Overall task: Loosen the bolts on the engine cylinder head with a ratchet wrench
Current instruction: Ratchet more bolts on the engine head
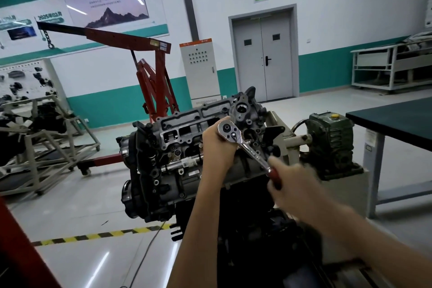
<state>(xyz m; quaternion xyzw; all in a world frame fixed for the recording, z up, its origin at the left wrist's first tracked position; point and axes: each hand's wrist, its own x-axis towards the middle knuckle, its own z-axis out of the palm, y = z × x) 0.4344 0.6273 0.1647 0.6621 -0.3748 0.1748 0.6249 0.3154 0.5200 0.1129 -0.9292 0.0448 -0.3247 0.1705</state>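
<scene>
A dark grey engine with its cylinder head exposed sits on a stand in the middle of the view. A chrome ratchet wrench with a red handle lies over the head's right end, its round head uppermost. My left hand is curled around the wrench's head end from the left and hides whatever sits beneath it. My right hand, blurred by motion, grips the red handle lower right. The bolt under the wrench is hidden.
A green gearbox of the stand sits right of the engine. A dark-topped table stands at right. A red engine crane is behind left, another engine on a frame far left. Yellow-black floor tape and a cable run below.
</scene>
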